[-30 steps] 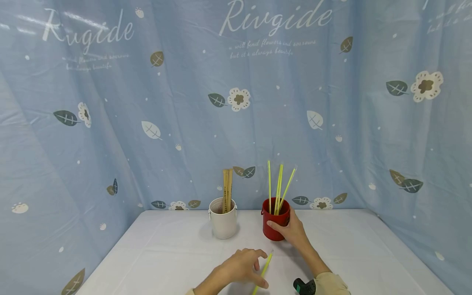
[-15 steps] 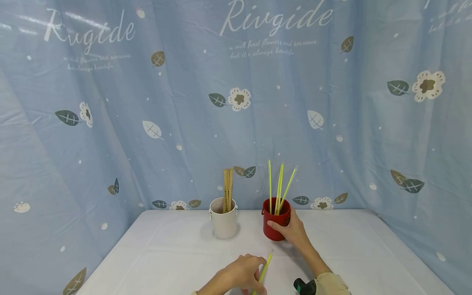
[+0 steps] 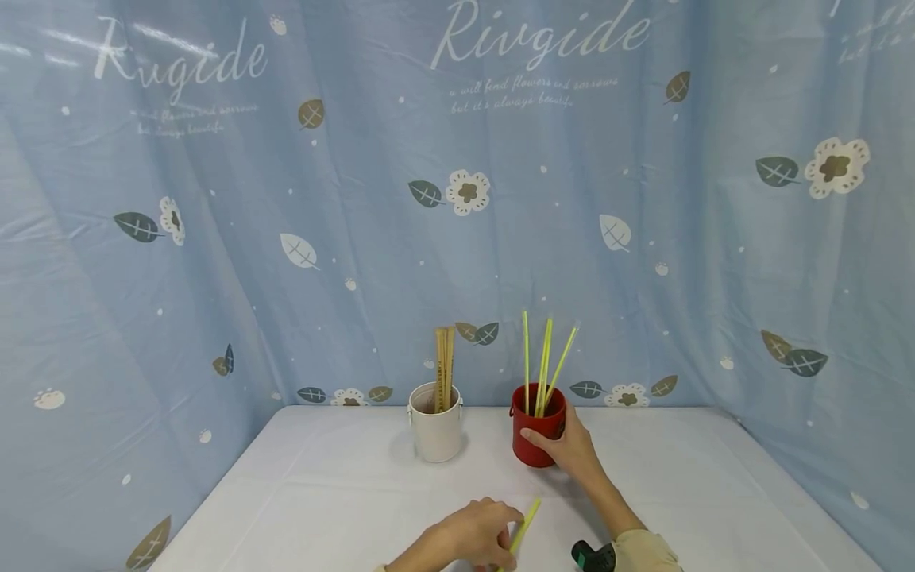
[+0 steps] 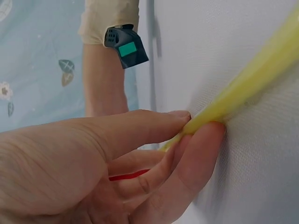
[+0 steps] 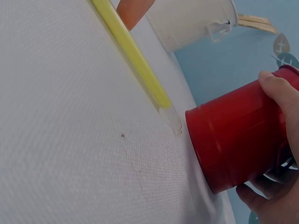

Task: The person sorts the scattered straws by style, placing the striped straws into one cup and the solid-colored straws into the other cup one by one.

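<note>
My left hand [image 3: 477, 531] pinches a yellow straw [image 3: 527, 521] between thumb and fingers, low over the table. Close up in the left wrist view, the thumb and fingertips meet on the straw [image 4: 247, 84]. A clear wrapper tip sticks out past the straw's yellow end [image 5: 140, 65] in the right wrist view. My right hand [image 3: 574, 451] grips the side of a small red bucket [image 3: 530, 446], thumb in front and the other fingers mostly hidden behind. Several more yellow straws [image 3: 545, 357] stand in this bucket, leaning different ways.
To the left of the red bucket stands a white bucket [image 3: 436, 437] holding several flat wooden sticks [image 3: 444, 361]. A white cloth covers the table [image 3: 322, 477]. Blue patterned curtain [image 3: 372, 238] hangs behind and at both sides. A dark wrist camera [image 3: 592, 556] sits by the right sleeve.
The left hand's fingers have closed from a spread pose onto the straw on the table. The straw has shifted slightly to the right. My right hand keeps its grip on the red bucket.
</note>
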The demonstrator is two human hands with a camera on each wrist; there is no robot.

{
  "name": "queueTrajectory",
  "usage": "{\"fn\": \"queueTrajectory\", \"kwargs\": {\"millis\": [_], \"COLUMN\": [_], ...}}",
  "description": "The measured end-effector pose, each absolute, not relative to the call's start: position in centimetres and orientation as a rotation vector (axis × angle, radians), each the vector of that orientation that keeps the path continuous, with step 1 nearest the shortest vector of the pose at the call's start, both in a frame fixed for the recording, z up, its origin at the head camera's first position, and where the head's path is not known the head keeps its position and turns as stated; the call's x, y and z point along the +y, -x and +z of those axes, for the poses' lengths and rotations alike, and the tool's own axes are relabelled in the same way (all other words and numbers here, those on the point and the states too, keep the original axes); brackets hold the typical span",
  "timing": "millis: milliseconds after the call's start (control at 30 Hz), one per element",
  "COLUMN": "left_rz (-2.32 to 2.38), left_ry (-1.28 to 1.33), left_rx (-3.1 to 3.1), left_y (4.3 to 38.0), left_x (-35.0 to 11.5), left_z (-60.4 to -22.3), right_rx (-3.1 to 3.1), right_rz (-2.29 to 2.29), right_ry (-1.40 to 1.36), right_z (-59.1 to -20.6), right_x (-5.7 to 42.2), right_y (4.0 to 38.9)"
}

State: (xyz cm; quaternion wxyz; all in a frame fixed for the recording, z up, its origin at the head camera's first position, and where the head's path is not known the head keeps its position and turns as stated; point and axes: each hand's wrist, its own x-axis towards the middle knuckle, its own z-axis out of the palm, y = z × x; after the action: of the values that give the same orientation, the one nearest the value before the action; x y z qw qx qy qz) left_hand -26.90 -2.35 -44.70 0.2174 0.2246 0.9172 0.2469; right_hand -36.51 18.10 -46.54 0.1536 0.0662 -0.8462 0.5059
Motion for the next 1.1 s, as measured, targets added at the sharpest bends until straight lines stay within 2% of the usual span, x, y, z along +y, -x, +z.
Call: {"fn": "queueTrajectory", "kwargs": {"millis": [167,733,1100], "left_rz": [0.706,0.604,0.734], "left_ry": [-0.634,-0.693,-0.711], "left_rx": [2.561,2.612,2.537], "left_y": [25.9,25.9,26.2], "left_x": [-2.3,-2.4,-3.6], "left_z": [-43.5,-43.2,-42.2], "right_rx": [-2.423,-2.430,-2.428], "right_rz": [1.447,1.441,1.425], "right_ry": [-0.191,-0.185,-0.193], "right_z": [-46.7,-46.8,-46.8], "right_x": [18.1,18.0,18.1], "right_y": [36.5,36.6,36.6]}}
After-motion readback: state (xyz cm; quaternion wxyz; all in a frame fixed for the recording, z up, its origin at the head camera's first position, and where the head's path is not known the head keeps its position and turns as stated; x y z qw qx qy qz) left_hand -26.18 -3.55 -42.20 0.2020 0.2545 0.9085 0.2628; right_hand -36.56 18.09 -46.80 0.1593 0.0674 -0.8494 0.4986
